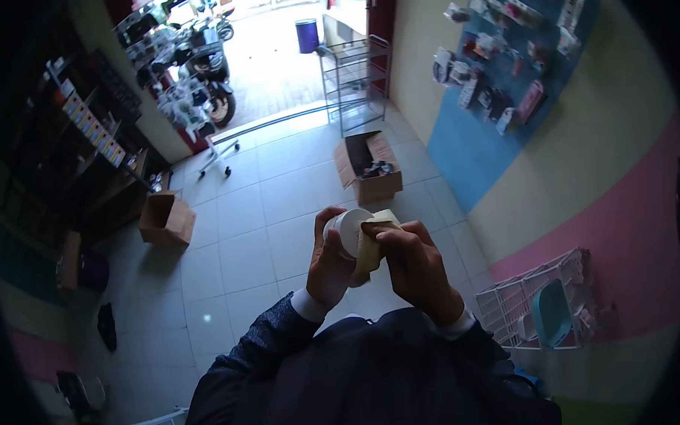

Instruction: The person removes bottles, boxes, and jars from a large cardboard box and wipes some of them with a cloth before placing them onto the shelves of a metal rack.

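In front of my chest, my left hand point(328, 267) is wrapped round a white cylindrical container point(349, 232), its pale round end tilted up toward the camera. The fingers of my right hand point(418, 261) are closed on a yellowish cloth point(368, 258). The cloth lies against the right side of the container's round end, and its loose part hangs down between my hands. The cloth and my right fingertips cover part of that end.
An open cardboard box point(376, 183) with dark items stands ahead on the tiled floor, another box point(166, 220) to the left. A metal rack point(354, 81) is by the doorway. Packaged goods point(493, 80) hang on the right wall, above a white wire rack point(504, 304) with a teal basin point(552, 314).
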`<act>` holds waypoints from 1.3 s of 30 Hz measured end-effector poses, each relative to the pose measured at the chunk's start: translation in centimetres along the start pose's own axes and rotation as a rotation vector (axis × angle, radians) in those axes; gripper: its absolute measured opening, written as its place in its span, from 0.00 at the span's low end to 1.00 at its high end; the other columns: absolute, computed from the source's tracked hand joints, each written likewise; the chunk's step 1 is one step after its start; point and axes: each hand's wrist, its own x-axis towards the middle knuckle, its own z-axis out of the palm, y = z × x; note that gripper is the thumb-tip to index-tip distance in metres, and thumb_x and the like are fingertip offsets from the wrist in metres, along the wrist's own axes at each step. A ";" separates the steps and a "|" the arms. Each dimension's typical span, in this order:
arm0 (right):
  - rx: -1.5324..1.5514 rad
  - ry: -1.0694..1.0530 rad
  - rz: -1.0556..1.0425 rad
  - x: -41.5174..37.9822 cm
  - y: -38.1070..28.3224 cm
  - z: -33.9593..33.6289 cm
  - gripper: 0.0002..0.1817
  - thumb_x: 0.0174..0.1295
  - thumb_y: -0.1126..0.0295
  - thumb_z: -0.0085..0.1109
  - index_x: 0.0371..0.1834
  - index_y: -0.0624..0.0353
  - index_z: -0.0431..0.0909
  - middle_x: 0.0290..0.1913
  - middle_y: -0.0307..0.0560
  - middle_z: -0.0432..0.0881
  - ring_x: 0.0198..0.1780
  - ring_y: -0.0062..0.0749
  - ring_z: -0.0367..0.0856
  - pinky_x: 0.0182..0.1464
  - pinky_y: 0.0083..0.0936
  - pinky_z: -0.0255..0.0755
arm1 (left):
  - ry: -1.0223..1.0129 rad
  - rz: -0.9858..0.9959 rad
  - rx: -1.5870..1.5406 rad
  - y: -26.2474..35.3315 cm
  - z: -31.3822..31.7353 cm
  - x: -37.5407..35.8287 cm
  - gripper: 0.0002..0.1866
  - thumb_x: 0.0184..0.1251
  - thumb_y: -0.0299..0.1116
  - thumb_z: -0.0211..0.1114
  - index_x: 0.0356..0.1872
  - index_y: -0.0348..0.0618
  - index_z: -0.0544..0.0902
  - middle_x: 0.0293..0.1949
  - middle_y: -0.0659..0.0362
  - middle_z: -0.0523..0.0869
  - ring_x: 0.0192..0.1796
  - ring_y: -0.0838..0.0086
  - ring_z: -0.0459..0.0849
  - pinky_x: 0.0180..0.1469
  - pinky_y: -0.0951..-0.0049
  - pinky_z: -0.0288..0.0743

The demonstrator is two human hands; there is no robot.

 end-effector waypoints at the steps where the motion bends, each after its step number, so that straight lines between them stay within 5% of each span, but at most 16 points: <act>1: -0.029 -0.038 -0.066 0.5 -1.0 3.0 0.14 0.54 0.84 0.53 0.42 0.59 0.68 0.38 0.50 0.79 0.37 0.39 0.77 0.38 0.27 0.72 | 0.051 0.038 0.014 1.7 -2.0 -1.8 0.28 0.63 0.57 0.48 0.56 0.51 0.57 0.46 0.56 0.72 0.46 0.72 0.75 0.44 0.73 0.73; 9: 0.411 -0.341 -0.422 3.8 -13.0 24.8 0.20 0.50 0.84 0.54 0.46 0.58 0.65 0.43 0.46 0.80 0.37 0.39 0.74 0.43 0.31 0.68 | 0.620 0.459 0.607 16.6 -14.2 -19.2 0.35 0.56 0.65 0.51 0.54 0.48 0.59 0.43 0.59 0.67 0.46 0.75 0.72 0.45 0.76 0.71; 16: 0.484 -0.583 -0.563 5.2 -19.7 34.6 0.25 0.48 0.81 0.53 0.53 0.60 0.65 0.41 0.46 0.80 0.43 0.40 0.73 0.47 0.33 0.64 | 0.925 0.716 0.490 21.6 -17.8 -27.2 0.34 0.57 0.63 0.52 0.53 0.46 0.59 0.44 0.59 0.67 0.46 0.75 0.70 0.46 0.76 0.69; 19: 0.556 -0.692 -0.584 6.5 -21.0 38.3 0.25 0.47 0.80 0.55 0.52 0.61 0.65 0.44 0.48 0.79 0.43 0.40 0.72 0.46 0.34 0.64 | 1.057 0.901 0.654 22.7 -20.9 -29.1 0.32 0.59 0.60 0.52 0.53 0.44 0.59 0.44 0.59 0.68 0.46 0.75 0.70 0.49 0.75 0.67; 26: 0.883 -0.676 -0.814 9.5 -22.8 49.6 0.27 0.46 0.75 0.58 0.53 0.60 0.63 0.52 0.50 0.75 0.40 0.40 0.72 0.45 0.31 0.63 | 1.252 0.984 0.831 27.9 -27.0 -30.6 0.29 0.62 0.54 0.52 0.53 0.42 0.60 0.45 0.58 0.69 0.46 0.76 0.70 0.50 0.74 0.65; 35: 0.856 -0.757 -0.855 17.3 -24.9 60.2 0.26 0.44 0.75 0.64 0.50 0.60 0.68 0.43 0.45 0.78 0.35 0.33 0.71 0.37 0.26 0.64 | 1.379 1.181 0.678 34.5 -35.2 -29.5 0.28 0.63 0.53 0.50 0.54 0.42 0.60 0.43 0.58 0.70 0.45 0.76 0.71 0.47 0.77 0.66; 37: 1.023 -0.866 -0.659 17.8 -24.6 62.3 0.22 0.46 0.82 0.60 0.47 0.61 0.68 0.42 0.45 0.78 0.33 0.34 0.71 0.34 0.27 0.66 | 1.425 1.229 0.594 36.2 -36.2 -29.8 0.29 0.63 0.56 0.48 0.54 0.44 0.59 0.43 0.57 0.71 0.43 0.75 0.73 0.40 0.76 0.70; 39: 1.134 -0.770 -0.712 18.6 -23.5 64.6 0.17 0.51 0.90 0.48 0.44 0.63 0.64 0.43 0.52 0.79 0.32 0.36 0.71 0.33 0.28 0.68 | 1.395 1.213 0.550 37.6 -36.9 -30.0 0.30 0.62 0.57 0.47 0.55 0.46 0.58 0.43 0.57 0.71 0.39 0.73 0.75 0.31 0.75 0.71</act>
